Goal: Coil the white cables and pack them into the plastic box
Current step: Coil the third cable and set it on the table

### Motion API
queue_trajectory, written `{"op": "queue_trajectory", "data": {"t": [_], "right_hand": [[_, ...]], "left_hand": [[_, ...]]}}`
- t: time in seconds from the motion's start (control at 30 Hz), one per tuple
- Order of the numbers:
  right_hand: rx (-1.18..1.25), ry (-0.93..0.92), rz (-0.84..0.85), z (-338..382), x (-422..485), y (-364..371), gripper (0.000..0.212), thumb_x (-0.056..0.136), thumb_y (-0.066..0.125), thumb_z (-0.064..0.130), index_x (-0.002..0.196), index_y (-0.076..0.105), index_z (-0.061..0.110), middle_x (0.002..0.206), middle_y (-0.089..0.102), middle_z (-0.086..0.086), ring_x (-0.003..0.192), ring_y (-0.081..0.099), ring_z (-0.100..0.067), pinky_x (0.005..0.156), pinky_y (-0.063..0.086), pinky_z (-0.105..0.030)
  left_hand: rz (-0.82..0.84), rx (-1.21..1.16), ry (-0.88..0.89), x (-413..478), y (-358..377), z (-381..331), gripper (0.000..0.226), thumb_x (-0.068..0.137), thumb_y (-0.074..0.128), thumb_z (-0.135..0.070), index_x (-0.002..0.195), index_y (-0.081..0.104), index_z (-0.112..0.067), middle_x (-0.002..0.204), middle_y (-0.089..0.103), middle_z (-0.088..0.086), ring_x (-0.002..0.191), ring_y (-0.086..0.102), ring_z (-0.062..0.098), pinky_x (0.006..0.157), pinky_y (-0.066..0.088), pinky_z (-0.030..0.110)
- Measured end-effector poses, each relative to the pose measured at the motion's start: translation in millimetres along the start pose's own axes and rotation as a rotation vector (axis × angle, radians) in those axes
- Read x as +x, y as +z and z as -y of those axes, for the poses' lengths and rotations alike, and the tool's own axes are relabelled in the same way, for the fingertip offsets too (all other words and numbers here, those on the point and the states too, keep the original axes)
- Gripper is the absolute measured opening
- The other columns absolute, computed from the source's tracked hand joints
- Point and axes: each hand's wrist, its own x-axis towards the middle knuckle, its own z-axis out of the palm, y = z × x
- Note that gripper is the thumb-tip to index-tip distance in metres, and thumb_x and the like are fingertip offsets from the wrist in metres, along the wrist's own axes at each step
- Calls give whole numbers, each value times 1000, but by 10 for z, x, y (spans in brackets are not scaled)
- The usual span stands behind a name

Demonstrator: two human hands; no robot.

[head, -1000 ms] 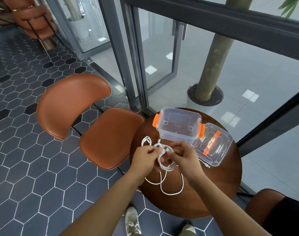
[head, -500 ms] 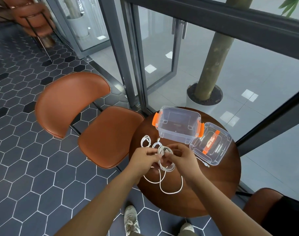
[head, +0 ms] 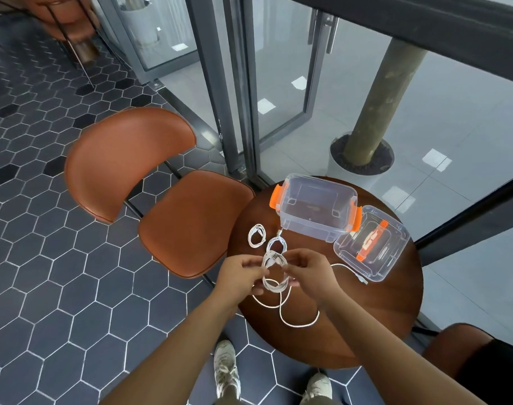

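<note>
1. The white cable [head: 274, 271] we're winding is held just over the round table [head: 381, 317], at about 9 o'clock on it. Our left hand [head: 240, 276] pinches the left side of the loops and our right hand [head: 308, 273] pinches the right side, fingers curled on both.
2. Our guess on handling: it's light, floppy and a bit springy, so the loops probably want to pop open. We'd grab across the whole bundle, not one strand or the plug.
3. The loose tail [head: 299, 323] trails toward 6 o'clock on the wood and isn't wound in yet.
4. A small coil [head: 256, 235] lies at 10 o'clock, with a second coil [head: 276, 244] just beside it.
5. The plastic box [head: 308, 229] sits open at 12 o'clock and looks empty. Its lid [head: 395, 238] is right up against it at 2 o'clock.
6. In the way: that second coil lies between our hands and the box. A stray strand [head: 348, 268] also runs toward 3 o'clock, and we can't tell if it's the same cable. The orange chair [head: 191, 217] sits off the 9 o'clock edge.
</note>
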Motion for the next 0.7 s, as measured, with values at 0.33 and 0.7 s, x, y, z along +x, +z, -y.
{"op": "queue_trajectory", "data": {"t": [0.33, 0.7], "right_hand": [[-214, 121, 41, -277, 518, 608, 16, 80, 69, 8, 94, 73, 16, 81, 75, -4, 71, 74, -24, 75, 63, -48], [-279, 256, 52, -554, 1289, 1099, 31, 81, 54, 13, 104, 73, 18, 87, 74, -1, 78, 73, -27, 82, 61, -49]], "left_hand": [[-154, 161, -7, 470, -326, 495, 24, 86, 65, 2, 103, 72, -14, 86, 73, -2, 68, 71, 20, 63, 62, 36], [-182, 295, -52, 1418, -541, 907, 33, 77, 59, -4, 98, 72, -26, 91, 76, 0, 86, 73, 34, 79, 60, 52]]}}
